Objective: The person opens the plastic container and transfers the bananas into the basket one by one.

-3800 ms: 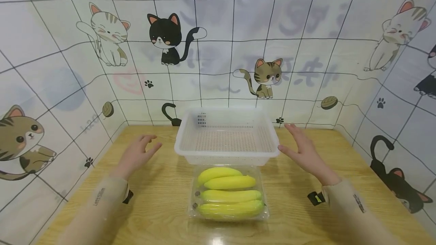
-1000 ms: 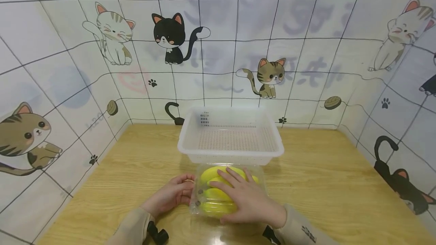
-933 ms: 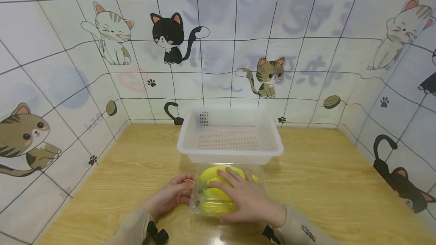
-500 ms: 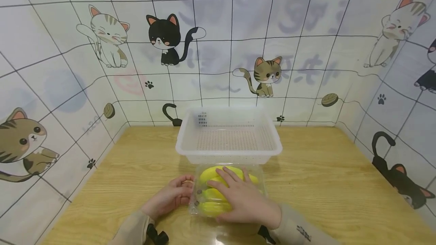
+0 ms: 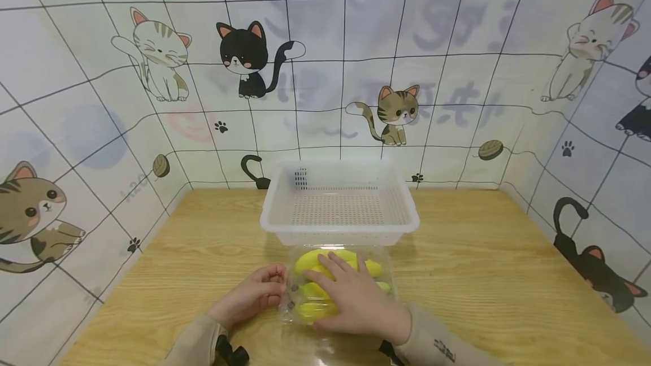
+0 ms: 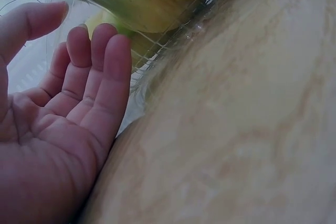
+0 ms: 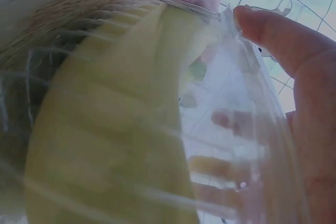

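A clear plastic clamshell box with yellow bananas inside lies on the wooden table, just in front of a white perforated basket. My right hand lies flat on the lid with fingers spread. In the right wrist view its thumb touches the lid's edge, over a banana seen through the plastic. My left hand rests against the box's left side. In the left wrist view its fingers are fairly straight against the box's rim, next to the bananas.
The basket holds nothing and stands at the back centre against the cat-patterned wall. Bare wooden tabletop extends on both sides of the box. The patterned walls close in the table on the left, back and right.
Since 3.8 s ago both hands came down from beside the basket to the banana box. Over the last second they have barely moved.
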The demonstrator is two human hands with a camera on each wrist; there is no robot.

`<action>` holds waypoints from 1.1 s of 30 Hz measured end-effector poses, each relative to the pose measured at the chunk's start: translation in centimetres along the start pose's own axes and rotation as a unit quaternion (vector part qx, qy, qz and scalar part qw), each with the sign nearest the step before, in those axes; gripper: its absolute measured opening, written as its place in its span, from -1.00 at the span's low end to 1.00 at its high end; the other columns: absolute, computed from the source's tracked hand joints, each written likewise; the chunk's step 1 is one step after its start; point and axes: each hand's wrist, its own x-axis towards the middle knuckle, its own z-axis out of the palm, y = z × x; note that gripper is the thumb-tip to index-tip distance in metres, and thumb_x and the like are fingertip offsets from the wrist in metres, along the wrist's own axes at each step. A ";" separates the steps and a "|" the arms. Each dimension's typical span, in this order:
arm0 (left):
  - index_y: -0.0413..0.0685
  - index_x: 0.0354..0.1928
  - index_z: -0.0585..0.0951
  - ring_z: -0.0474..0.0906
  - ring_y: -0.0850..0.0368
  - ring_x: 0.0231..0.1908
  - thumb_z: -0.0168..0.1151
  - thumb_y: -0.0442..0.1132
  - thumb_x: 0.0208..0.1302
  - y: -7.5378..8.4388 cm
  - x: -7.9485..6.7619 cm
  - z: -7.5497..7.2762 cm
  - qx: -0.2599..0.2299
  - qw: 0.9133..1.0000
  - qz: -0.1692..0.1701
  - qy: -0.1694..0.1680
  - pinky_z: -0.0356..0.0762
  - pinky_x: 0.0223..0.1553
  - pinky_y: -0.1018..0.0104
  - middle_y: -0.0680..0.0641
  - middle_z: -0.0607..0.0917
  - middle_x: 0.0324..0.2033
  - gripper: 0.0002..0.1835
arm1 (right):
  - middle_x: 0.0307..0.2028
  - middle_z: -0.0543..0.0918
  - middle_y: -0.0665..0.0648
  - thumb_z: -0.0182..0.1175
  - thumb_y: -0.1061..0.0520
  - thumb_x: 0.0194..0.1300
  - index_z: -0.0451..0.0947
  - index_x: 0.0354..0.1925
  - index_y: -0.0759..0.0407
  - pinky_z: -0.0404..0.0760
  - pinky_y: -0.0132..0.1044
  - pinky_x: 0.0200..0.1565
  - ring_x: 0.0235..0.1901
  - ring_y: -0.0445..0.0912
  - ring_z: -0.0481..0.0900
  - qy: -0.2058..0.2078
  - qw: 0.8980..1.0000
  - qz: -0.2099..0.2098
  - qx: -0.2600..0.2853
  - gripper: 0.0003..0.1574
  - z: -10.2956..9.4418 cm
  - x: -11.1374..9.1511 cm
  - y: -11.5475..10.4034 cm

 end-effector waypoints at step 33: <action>-0.10 -0.10 0.40 0.50 0.22 -0.24 0.02 -0.47 0.34 -0.2 -0.1 0.2 0.018 1.000 0.008 -0.001 0.54 -0.14 0.33 0.03 0.49 -0.23 -0.83 | 0.38 0.27 0.19 0.26 -0.44 0.07 0.22 0.37 -0.24 0.08 0.49 0.14 0.38 0.13 0.15 0.018 1.000 0.004 -0.003 -0.03 0.0 -0.3 0.0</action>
